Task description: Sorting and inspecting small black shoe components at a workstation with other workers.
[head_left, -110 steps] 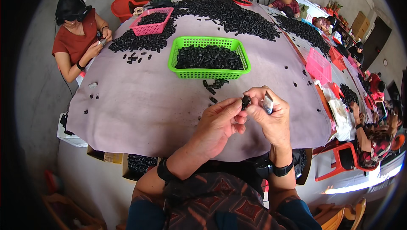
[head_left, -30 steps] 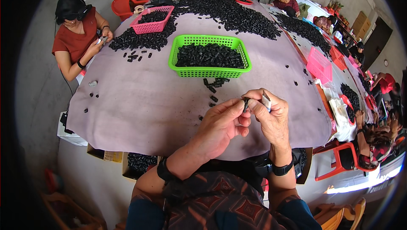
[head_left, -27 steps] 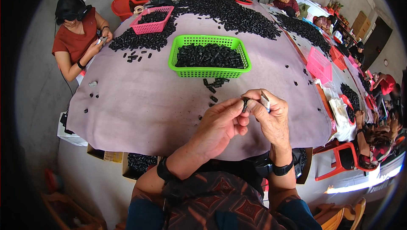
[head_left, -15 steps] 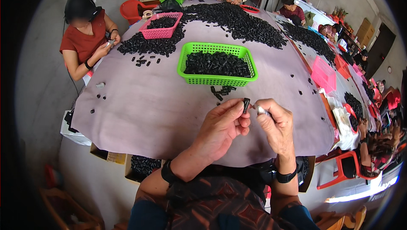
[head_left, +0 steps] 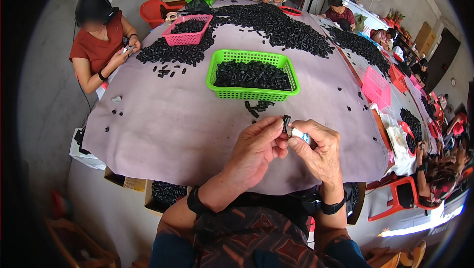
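Note:
Over the near middle of the table, my left hand [head_left: 254, 149] pinches a small black tubular plastic piece [head_left: 286, 121] upright between thumb and fingers. My right hand [head_left: 322, 150] is closed on a short tool with a white-and-blue wrapped handle [head_left: 300, 135]; its dark narrow tip meets the black piece, though its exact kind is unclear. Just beyond my hands stands a green plastic basket [head_left: 252, 94], filled with similar black pieces [head_left: 254, 74]. Several loose black pieces [head_left: 257, 106] lie between the basket and my hands.
Heaps of black pieces [head_left: 276, 26] cover the far side of the cloth-covered table [head_left: 163, 130], around a pink basket [head_left: 185, 37]. A co-worker [head_left: 103, 46] sits at the left edge, others at the back and right. A pink basket [head_left: 376, 88] stands on the right-hand table.
My right hand has brought the tool in against the black piece and turned it, so its white-and-blue handle now shows. My left hand has barely moved.

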